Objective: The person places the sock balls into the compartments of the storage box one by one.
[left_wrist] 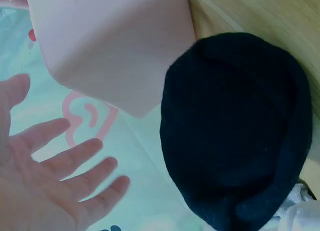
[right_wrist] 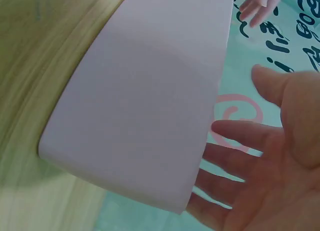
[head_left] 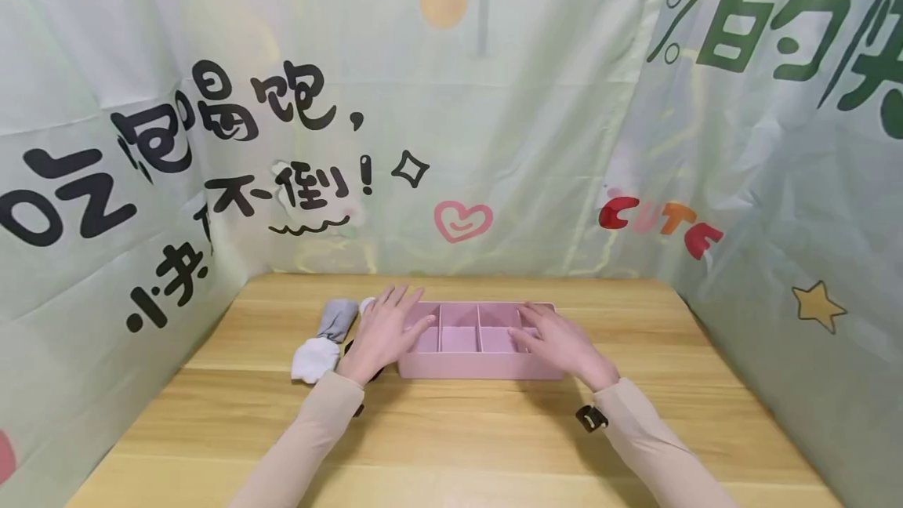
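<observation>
A pink box (head_left: 480, 365) with upright dividers stands on the table; the compartments I can see into hold nothing. My left hand (head_left: 384, 333) hovers at its left end, fingers spread and straight. In the left wrist view that hand (left_wrist: 60, 176) holds nothing, and a black rolled cloth bundle (left_wrist: 235, 131) lies close by. Over the right end of the box is my right hand (head_left: 564, 342), fingers extended. The right wrist view shows its fingertips (right_wrist: 220, 127) by the rim of the box (right_wrist: 135, 101); whether they touch it I cannot tell.
Left of my left hand lie a grey rolled cloth bundle (head_left: 339, 318) and a white one (head_left: 315, 360). Another white piece (head_left: 366, 305) is partly hidden behind that hand. Printed curtains (head_left: 522, 139) enclose the wooden table (head_left: 466, 445) at the back and both sides.
</observation>
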{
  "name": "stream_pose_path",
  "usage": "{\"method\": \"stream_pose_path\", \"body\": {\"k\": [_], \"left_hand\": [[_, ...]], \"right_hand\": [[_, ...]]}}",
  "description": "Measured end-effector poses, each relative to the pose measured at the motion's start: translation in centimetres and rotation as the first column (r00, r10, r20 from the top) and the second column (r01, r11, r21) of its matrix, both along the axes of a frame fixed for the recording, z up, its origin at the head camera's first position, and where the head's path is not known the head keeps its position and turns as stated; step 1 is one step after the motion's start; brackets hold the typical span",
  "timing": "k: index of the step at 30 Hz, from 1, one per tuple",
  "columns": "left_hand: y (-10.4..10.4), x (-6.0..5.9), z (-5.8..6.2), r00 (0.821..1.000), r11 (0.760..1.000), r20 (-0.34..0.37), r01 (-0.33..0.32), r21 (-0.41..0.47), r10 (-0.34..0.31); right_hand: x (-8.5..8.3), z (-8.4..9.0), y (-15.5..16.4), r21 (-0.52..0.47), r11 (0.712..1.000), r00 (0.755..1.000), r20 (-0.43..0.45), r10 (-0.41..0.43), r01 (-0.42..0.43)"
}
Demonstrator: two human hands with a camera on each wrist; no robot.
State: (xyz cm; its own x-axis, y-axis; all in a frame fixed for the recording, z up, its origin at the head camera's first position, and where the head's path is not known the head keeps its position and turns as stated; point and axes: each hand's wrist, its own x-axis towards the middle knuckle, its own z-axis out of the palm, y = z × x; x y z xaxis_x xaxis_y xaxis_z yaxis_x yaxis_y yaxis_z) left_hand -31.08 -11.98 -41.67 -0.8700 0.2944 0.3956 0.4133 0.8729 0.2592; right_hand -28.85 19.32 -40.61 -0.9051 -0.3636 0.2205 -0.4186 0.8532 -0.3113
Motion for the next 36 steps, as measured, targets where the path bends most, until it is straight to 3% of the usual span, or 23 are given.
{"method": "stream_pose_path", "body": {"k": [4, 10, 14, 22, 30, 33, 36], "left_hand": [[-0.2, 0.1, 0.1, 0.999, 0.998, -0.050, 0.019, 0.064, -0.016], [-1.4, 0.3, -0.5, 0.999, 0.980, 0.046, 0.000, 0.200, -0.009], [-2.5, -0.1, -0.6, 0.997, 0.959, 0.079, -0.007, 0.283, -0.016], [-4.9, -1.1, -0.4, 0.980, 0.884, 0.173, 0.010, 0.466, -0.103], [-6.7, -1.3, -0.3, 0.981, 0.858, 0.159, 0.017, 0.514, -0.115], [-7.6, -1.5, -0.5, 0.969, 0.828, 0.191, 0.022, 0.560, -0.155], [-8.9, -1.6, -0.9, 0.946, 0.793, 0.257, 0.001, 0.609, -0.198]], "right_hand": [[-0.3, -0.1, 0.3, -0.129, 0.991, 1.000, -0.008, 0.016, -0.017], [-0.4, -0.5, 0.6, -0.327, 0.944, 0.996, 0.090, -0.021, 0.049], [-0.5, -0.7, 1.4, -0.358, 0.927, 0.987, 0.148, -0.063, 0.113], [-0.8, -1.0, 3.4, -0.397, 0.906, 0.984, 0.156, -0.091, 0.147], [-1.1, -1.2, 4.5, -0.512, 0.828, 0.967, 0.217, -0.133, 0.228], [-1.1, -1.3, 4.7, -0.562, 0.796, 0.964, 0.246, -0.100, 0.226], [-1.0, -1.4, 4.9, -0.600, 0.769, 0.954, 0.298, -0.041, 0.221]]}}
